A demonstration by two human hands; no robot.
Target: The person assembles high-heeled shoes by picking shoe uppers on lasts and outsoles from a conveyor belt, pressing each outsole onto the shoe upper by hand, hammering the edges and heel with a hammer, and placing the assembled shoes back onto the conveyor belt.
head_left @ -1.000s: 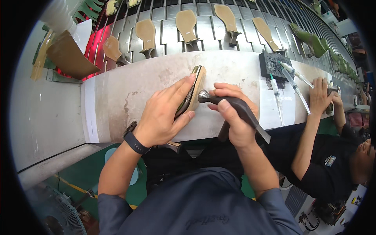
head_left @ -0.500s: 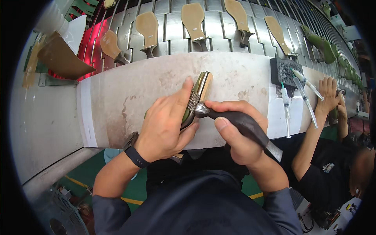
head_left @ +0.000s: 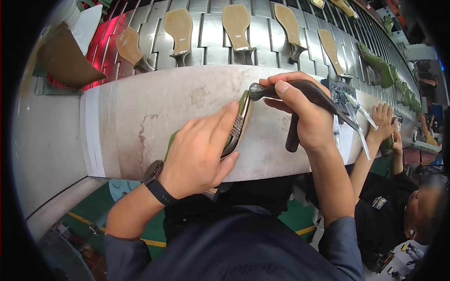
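My left hand (head_left: 194, 145) wraps round a shoe on a green last, laid on its side with its sole edge to the right. A glittering strap (head_left: 237, 126) and a shiny gold edge show beyond my fingers; the rest is under the hand. My right hand (head_left: 314, 117) grips a dark hammer (head_left: 309, 88) by its head, the fingers closed over it. The rounded metal face touches or nearly touches the sole edge at the shoe's far tip. Below my palm hangs the hammer's handle (head_left: 293, 136).
The pale worktop (head_left: 201, 93) borders a slatted metal conveyor (head_left: 206, 51) with several heeled shoes (head_left: 236, 28), tan soles up. To the right are a dark block (head_left: 336, 89) and syringes (head_left: 358, 110). Beyond them, a co-worker's hands (head_left: 382, 124) handle a green last. A brown curved sheet (head_left: 65, 61) stands at left.
My right hand has moved the hammer away from me, from beside the strap to the shoe's far tip, and turned it. My left hand still holds the shoe.
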